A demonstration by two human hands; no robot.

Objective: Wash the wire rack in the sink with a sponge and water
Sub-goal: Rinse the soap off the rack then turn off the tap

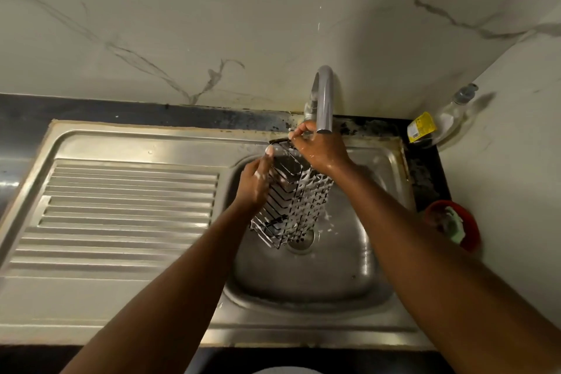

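Wire rack (291, 200): dark metal, long and narrow, held tilted above the sink basin (349, 276); its far end is up under the spout, its near end low over the drain (303, 241); white foam clings to the mesh side.
Right hand (318, 150): wet, thumb and fingers pinched on the rack's far top rim, just beside the spout mouth.
Left hand (253, 184): closed on the rack's left side, fingers laid along the wires, suds on the knuckles.
Obstruction: both forearms cross the near half of the basin; the right hand hides the rack's far right corner.
Faucet (323, 97): grey curved spout at the far rim of the sink, mouth above the rack; whether water runs cannot be told.
Bottle (437, 121): clear, yellow label, grey cap, leaning in the far right corner.
Red bowl (470, 223): right of the basin against the side wall, holding a pale green object (452, 226), too blurred to identify.
Drainboard (121, 215): ribbed steel, left of the basin.
Counter (24, 112): dark stone around the sink.
Walls (212, 24): white marble-look panels with grey veins, behind and to the right.
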